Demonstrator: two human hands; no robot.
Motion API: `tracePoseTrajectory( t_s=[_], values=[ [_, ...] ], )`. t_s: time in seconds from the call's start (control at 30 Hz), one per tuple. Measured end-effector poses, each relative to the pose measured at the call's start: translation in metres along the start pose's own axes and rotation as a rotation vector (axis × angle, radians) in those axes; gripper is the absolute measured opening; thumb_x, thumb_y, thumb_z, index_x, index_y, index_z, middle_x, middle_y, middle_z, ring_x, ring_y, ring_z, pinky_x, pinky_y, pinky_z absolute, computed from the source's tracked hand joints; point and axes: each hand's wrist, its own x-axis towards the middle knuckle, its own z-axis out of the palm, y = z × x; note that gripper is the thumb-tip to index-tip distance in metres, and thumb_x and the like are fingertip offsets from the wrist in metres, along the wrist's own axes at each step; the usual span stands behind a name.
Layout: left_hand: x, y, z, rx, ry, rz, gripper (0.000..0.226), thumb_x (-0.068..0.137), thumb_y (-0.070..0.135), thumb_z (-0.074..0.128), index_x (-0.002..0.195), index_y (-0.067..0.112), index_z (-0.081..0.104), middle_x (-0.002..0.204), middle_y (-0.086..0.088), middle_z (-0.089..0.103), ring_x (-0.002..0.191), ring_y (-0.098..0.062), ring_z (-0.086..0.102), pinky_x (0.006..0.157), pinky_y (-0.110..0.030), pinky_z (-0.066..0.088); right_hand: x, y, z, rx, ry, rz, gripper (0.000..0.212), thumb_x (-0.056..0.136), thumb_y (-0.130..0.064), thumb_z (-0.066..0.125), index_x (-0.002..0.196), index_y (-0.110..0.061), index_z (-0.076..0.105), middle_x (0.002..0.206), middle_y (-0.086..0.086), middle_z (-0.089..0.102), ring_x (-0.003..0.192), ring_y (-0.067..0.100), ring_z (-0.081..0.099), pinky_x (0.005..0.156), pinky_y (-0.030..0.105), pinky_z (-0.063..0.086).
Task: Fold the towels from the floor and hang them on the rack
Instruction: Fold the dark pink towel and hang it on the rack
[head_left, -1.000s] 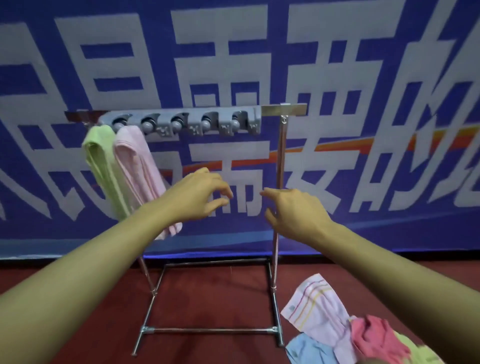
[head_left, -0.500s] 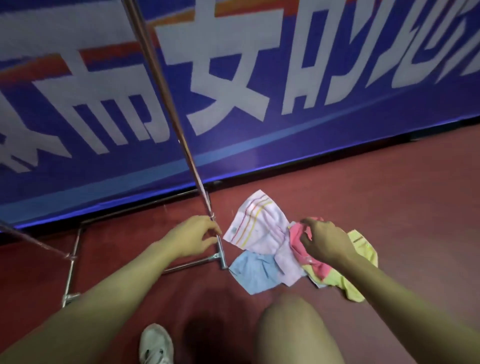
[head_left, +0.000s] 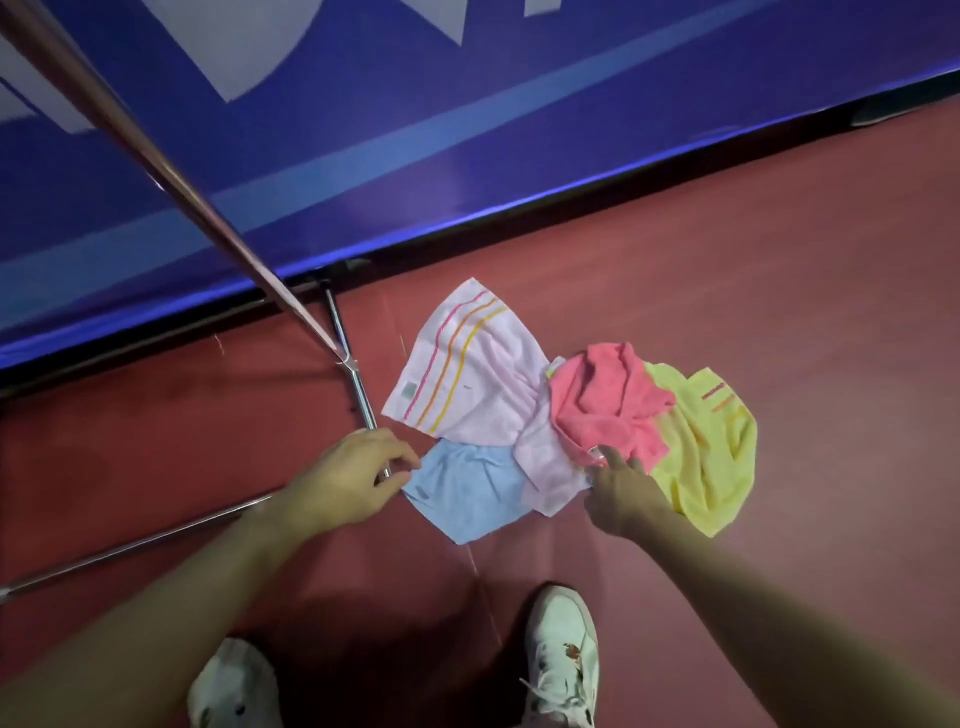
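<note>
Pink towel (head_left: 608, 402) tops the heap: right hand (head_left: 621, 486), fingers loosely spread at its near edge, should pinch one corner and lift clear; left hand (head_left: 345, 478) hovers half-curled, empty.

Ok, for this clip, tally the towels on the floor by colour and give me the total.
Pale pink with stripes: 1, the striped towel
Light blue: 1, the blue towel
Coral pink: 1, the coral towel
Yellow-green: 1, the yellow-green towel
Total: 4 towels, overlapping in one heap; more could be hidden underneath.
</note>
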Motion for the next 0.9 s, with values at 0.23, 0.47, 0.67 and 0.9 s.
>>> tracePoseTrajectory(
  t_s=[0.23, 0.47, 0.67, 0.9],
  values=[
    [-0.011, -0.011, 0.005, -0.053, 0.062, 0.032, 0.02, 0.087, 0.012, 0.077, 0.095, 0.031, 0.077, 0.081, 0.022, 0.056, 0.081, 0.005, 0.055, 0.082, -0.01, 0.042, 0.034, -0.011, 0.026, -0.011, -0.121, 0.024, 0.055, 0.095, -0.037, 0.053, 0.146, -0.018, 0.044, 0.165, 0.013, 0.007, 0.141, 0.041, 0.038, 0.112, 0.046, 0.04],
    [-0.035, -0.01, -0.022, -0.052, 0.054, -0.012, 0.021, 0.092, 0.02, 0.072, 0.101, 0.037, 0.075, 0.093, 0.02, 0.064, 0.09, 0.003, 0.058, 0.085, -0.015, 0.045, 0.02, -0.023, 0.003, 0.002, 0.009, -0.132, 0.045, 0.089, -0.03, 0.04, 0.113, 0.001, 0.063, 0.128, 0.023, 0.054, 0.121, 0.034, 0.058, 0.089, 0.042, 0.052],
    [-0.059, 0.04, -0.072, -0.019, 0.141, 0.036, 0.025, 0.091, 0.022, 0.071, 0.115, 0.03, 0.072, 0.095, 0.012, 0.064, 0.084, -0.008, 0.062, 0.083, -0.025, 0.048, -0.054, -0.048, -0.114, 0.116, 0.303, -0.444, 0.035, 0.083, -0.014, 0.049, 0.099, 0.005, 0.074, 0.102, 0.022, 0.072, 0.103, 0.039, 0.064, 0.091, 0.041, 0.051],
    [-0.118, 0.13, -0.139, -0.017, 0.287, 0.118, 0.048, 0.095, 0.031, 0.071, 0.141, 0.027, 0.058, 0.115, 0.008, 0.058, 0.091, -0.002, 0.059, 0.091, -0.02, 0.046, -0.219, -0.112, -0.256, 0.064, 0.494, -0.742, 0.017, 0.082, -0.025, 0.06, 0.084, -0.022, 0.077, 0.087, -0.003, 0.072, 0.083, 0.018, 0.064, 0.078, 0.025, 0.033]
  ],
)
